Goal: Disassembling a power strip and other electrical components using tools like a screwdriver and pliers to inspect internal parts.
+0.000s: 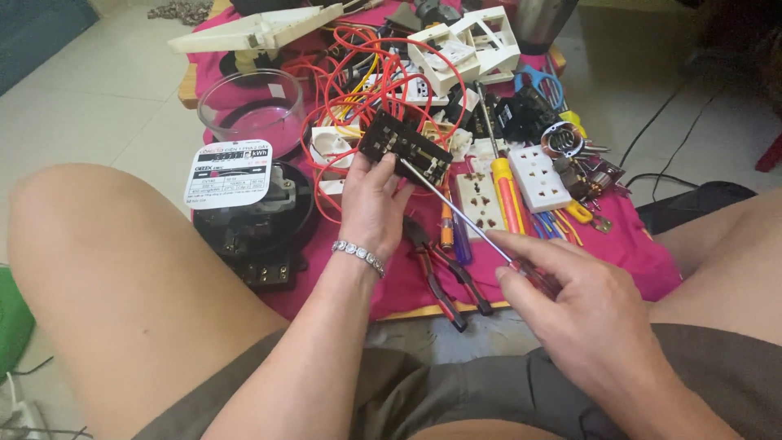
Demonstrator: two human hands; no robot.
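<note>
The left hand [371, 204] grasps a black rectangular terminal block [405, 147] above the pink cloth [643, 253]. The right hand [582, 305] clenches a screwdriver [472, 220], its thin steel shaft touching the block. Red-handled pliers [444, 273] lie near.

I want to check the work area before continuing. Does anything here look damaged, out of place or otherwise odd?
Nothing looks broken, but it is untidy. Red wires lie in a loose tangle around the black terminal block that the left hand holds. The meter sits opened, its clear dome cover apart behind it. The right hand holds a screwdriver to the block.
</note>
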